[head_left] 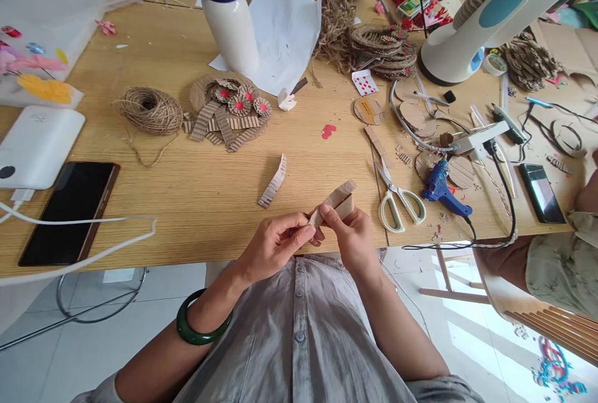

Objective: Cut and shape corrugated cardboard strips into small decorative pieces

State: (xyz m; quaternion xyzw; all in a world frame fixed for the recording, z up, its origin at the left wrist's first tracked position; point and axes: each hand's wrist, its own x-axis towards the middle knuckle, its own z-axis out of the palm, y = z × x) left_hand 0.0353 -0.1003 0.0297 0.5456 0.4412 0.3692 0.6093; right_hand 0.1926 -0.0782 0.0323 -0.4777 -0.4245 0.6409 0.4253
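Note:
Just over the table's front edge, my right hand (351,233) grips a strip of brown cardboard (340,196), thumb pressed on top. The strip looks doubled over, with one layer above another. My left hand (287,238) pinches the strip's left end between thumb and fingers. Ahead of my hands lies a curved corrugated cardboard strip (273,182) with cut edges. White-handled scissors (397,200) rest to the right, their blades pointing away beside a flat cardboard strip (376,143). Farther off sits a round cardboard piece (238,113) bearing corrugated strips and rosettes with red centres.
A twine coil (150,110), phone (70,213) and white power bank (40,146) with a cable are on the left. A white bottle (227,17) stands behind. On the right are a blue glue gun (443,188), power strip (481,139), white appliance (467,23) and another person's arm (587,190).

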